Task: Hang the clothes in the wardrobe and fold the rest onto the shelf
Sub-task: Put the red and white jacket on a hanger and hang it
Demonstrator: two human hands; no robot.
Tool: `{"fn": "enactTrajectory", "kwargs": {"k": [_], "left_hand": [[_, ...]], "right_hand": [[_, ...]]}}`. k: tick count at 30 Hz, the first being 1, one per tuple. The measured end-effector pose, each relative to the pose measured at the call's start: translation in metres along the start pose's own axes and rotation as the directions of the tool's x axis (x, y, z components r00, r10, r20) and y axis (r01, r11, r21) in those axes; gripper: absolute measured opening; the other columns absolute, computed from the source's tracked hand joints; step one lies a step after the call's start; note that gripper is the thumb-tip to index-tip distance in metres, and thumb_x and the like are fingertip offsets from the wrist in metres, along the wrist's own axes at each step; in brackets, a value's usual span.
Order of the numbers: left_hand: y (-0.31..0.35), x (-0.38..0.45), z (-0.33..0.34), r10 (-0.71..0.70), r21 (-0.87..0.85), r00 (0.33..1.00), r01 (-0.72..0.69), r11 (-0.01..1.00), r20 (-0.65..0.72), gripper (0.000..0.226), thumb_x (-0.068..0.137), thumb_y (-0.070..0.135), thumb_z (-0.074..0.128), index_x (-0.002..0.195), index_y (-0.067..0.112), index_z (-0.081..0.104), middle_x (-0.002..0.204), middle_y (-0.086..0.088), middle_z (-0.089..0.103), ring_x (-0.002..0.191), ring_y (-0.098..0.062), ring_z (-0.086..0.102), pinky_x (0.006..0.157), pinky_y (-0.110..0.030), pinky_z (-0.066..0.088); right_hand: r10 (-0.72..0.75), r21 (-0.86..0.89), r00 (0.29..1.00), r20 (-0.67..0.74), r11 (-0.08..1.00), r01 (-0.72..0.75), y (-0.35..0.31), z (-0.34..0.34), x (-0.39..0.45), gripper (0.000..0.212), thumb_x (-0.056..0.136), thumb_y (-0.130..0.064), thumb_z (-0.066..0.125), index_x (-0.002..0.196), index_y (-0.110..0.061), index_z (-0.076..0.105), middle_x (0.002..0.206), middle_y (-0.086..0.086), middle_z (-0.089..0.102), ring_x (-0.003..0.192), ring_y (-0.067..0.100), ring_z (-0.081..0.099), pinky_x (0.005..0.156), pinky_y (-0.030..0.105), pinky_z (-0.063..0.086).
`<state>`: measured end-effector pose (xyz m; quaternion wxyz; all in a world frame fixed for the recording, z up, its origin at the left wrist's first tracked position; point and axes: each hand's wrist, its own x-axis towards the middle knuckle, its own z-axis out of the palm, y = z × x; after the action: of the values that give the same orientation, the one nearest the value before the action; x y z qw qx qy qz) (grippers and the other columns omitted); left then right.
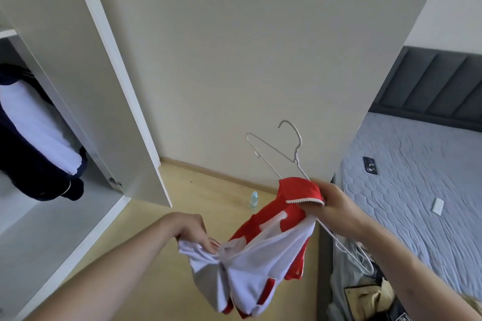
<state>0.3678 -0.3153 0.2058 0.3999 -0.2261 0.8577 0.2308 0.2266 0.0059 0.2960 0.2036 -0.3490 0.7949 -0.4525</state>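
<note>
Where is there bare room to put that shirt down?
The mattress is bare between the phone and the white card. The wardrobe floor below the hanging clothes is bare. The clothes pile beside the bed is crowded.

2 bare forearms reach out, no sleeves showing down to the left hand (pixel 194 229) and right hand (pixel 336 202); no rings, watch or gloves.

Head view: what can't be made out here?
- Hanger: lower end hidden behind the red and white shirt and right hand.
- Wardrobe: rail cut off by the left edge.
- Small bottle on the floor: too small to identify.
</note>
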Motion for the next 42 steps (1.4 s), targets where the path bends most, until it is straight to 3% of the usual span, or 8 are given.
{"fn": "enactTrajectory", "kwargs": {"k": [5, 11, 17, 23, 29, 32, 35, 42], "left_hand": [[0.001, 0.019, 0.014, 0.06, -0.218, 0.97, -0.113, 0.97, -0.236, 0.018, 0.094, 0.029, 0.05, 0.082, 0.016, 0.053, 0.081, -0.003, 0.054, 0.071, -0.02, 0.046, 0.065, -0.029, 0.037], [0.0, 0.022, 0.025, -0.055, -0.84, 0.957, -0.221, 0.495, -0.284, 0.013, 0.093, 0.021, 0.055, 0.088, 0.009, 0.057, 0.086, -0.008, 0.062, 0.073, -0.021, 0.06, 0.07, -0.031, 0.049], [0.0, 0.01, 0.01, 0.167, -0.386, 0.917, -0.31, 0.869, -0.362, 0.023, 0.08, 0.031, 0.071, 0.065, 0.018, 0.06, 0.067, 0.002, 0.058, 0.067, -0.018, 0.053, 0.058, -0.025, 0.038], [0.008, -0.007, -0.029, -0.168, -0.512, 0.622, -0.427, 0.745, -0.765, 0.032, 0.092, 0.026, 0.064, 0.067, 0.017, 0.047, 0.063, 0.004, 0.051, 0.061, -0.016, 0.048, 0.052, -0.028, 0.034], [0.018, -0.041, -0.069, -0.071, -0.291, 0.341, -0.655, 0.698, -0.937, 0.042, 0.092, 0.012, 0.06, 0.067, 0.018, 0.028, 0.054, 0.009, 0.031, 0.052, -0.008, 0.034, 0.049, -0.017, 0.032], [0.018, -0.048, -0.087, -0.05, -0.261, 0.316, -0.673, 0.692, -0.947, 0.041, 0.093, 0.01, 0.06, 0.069, 0.017, 0.027, 0.061, 0.007, 0.028, 0.055, -0.009, 0.03, 0.051, -0.02, 0.029], [0.018, -0.047, -0.096, -0.032, -0.266, 0.345, -0.657, 0.705, -0.938, 0.04, 0.094, 0.006, 0.057, 0.068, 0.018, 0.029, 0.063, 0.004, 0.032, 0.06, -0.012, 0.029, 0.056, -0.027, 0.027], [0.002, -0.041, -0.121, -0.245, -0.396, 0.335, -0.524, 0.754, -0.91, 0.038, 0.095, 0.012, 0.056, 0.066, 0.018, 0.032, 0.062, 0.001, 0.044, 0.062, -0.022, 0.038, 0.056, -0.031, 0.034]], "right_hand": [[0.014, -0.09, 0.999, 0.033, 0.996, -0.011, 0.007, 0.0, 0.001, 0.01, 0.088, -0.02, 0.067, 0.097, -0.015, 0.069, 0.089, 0.007, 0.072, 0.082, 0.023, 0.067, 0.082, 0.054, 0.055], [0.055, -0.042, 0.998, 0.018, 0.998, -0.054, 0.024, -0.007, -0.014, 0.019, 0.086, -0.02, 0.071, 0.103, -0.029, 0.073, 0.09, 0.0, 0.075, 0.087, 0.023, 0.07, 0.078, 0.036, 0.058], [0.103, -0.067, 0.993, -0.051, 0.992, -0.106, 0.036, -0.02, -0.015, 0.024, 0.076, -0.038, 0.072, 0.1, -0.044, 0.07, 0.086, -0.009, 0.075, 0.077, 0.006, 0.07, 0.066, 0.017, 0.052], [0.191, -0.131, 0.981, 0.027, 0.974, -0.186, 0.042, -0.021, -0.017, 0.04, 0.068, -0.039, 0.088, 0.101, -0.048, 0.068, 0.093, -0.016, 0.075, 0.085, 0.003, 0.071, 0.073, 0.023, 0.053], [0.185, -0.192, 0.98, 0.076, 0.967, -0.168, 0.031, -0.011, -0.01, 0.044, 0.067, -0.047, 0.088, 0.105, -0.036, 0.068, 0.103, -0.012, 0.072, 0.087, 0.002, 0.067, 0.082, 0.03, 0.052], [0.07, -0.104, 0.998, 0.011, 0.992, -0.068, 0.019, -0.006, -0.004, 0.015, 0.091, -0.043, 0.068, 0.095, -0.03, 0.075, 0.096, -0.006, 0.075, 0.087, 0.009, 0.068, 0.085, 0.042, 0.053], [0.014, 0.017, 0.999, -0.037, 1.0, -0.014, 0.003, -0.004, 0.0, 0.035, 0.09, -0.057, 0.053, 0.097, -0.032, 0.077, 0.081, 0.003, 0.074, 0.08, 0.038, 0.063, 0.079, 0.049, 0.05], [-0.06, 0.053, 0.997, 0.041, 0.997, 0.058, -0.01, -0.01, 0.001, 0.046, 0.093, -0.061, 0.048, 0.11, -0.026, 0.074, 0.055, 0.0, 0.046, 0.054, 0.017, 0.038, 0.054, 0.033, 0.032]]}}
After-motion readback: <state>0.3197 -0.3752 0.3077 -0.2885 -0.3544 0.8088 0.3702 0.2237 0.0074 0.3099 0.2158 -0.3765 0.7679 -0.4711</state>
